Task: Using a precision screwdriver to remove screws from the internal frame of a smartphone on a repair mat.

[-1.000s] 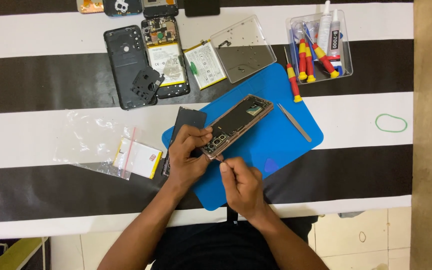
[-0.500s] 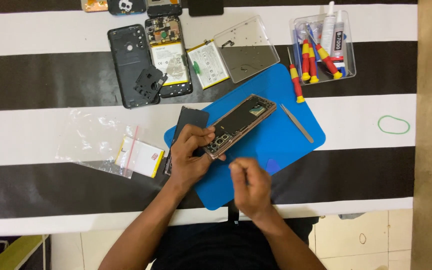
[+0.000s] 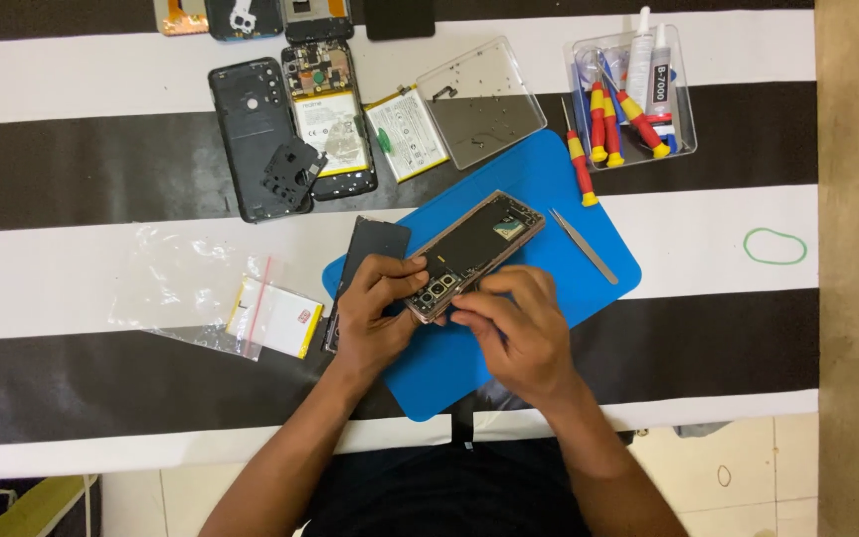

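Left hand [image 3: 375, 313] clamps the rectangular, metal-framed opened phone [image 3: 474, 254] on the smooth blue mat [image 3: 559, 184] near the tabletop's front edge; right hand [image 3: 514, 333] fingertips pinch its lower end.

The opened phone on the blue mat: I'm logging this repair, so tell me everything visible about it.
The opened phone lies diagonally on the blue mat, back cover off, showing a dark interior inside a pale metallic frame. A small silvery part sits near its far end, and a cluster of round camera parts at the near end. The left hand grips that near end from the left side, while the right hand's fingertips touch the near corner. Finer parts are too small to tell.
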